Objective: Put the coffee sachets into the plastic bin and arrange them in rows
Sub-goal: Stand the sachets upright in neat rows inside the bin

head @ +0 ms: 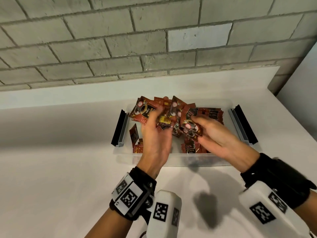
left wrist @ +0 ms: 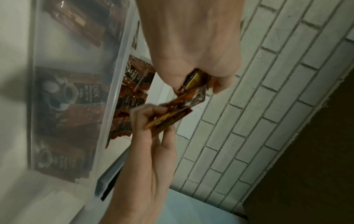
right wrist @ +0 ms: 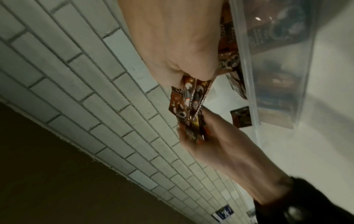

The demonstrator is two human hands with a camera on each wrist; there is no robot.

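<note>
Nearest the camera, two forearms carry black wrist straps [head: 281, 179] with white housings bearing black-and-white square markers [head: 127, 196]. They extend over a white tabletop [head: 51, 169].

Left hand [head: 156, 136]: raised above the bin, fingers curled round a fanned bunch of red-brown foil coffee sachets [head: 145, 111] printed with a cup and a black label. The grip is firm, with several sachets splayed outward above the fingers.

Right hand [head: 214, 133]: just beside the left, thumb and fingers pinching a smaller stack of the same sachets [head: 190, 127]. The wrist views show the two bunches meeting edge to edge between the hands; whether they overlap cannot be told.

Below both hands stands a clear rectangular plastic bin [head: 171, 158] on the tabletop, its near wall translucent. Black and grey latch handles [head: 120, 127] flank it on each short side. Inside, loose sachets [head: 190, 148] lie flat on the floor near the front wall, and one [head: 134, 135] leans toward the left wall. At the right rear of the bin, a row of sachets standing on edge [head: 212, 113] is packed together.

Beyond the bin, the tabletop meets a raised white ledge [head: 68, 95]. Behind it rises a wall of pale grey painted bricks [head: 120, 40].
</note>
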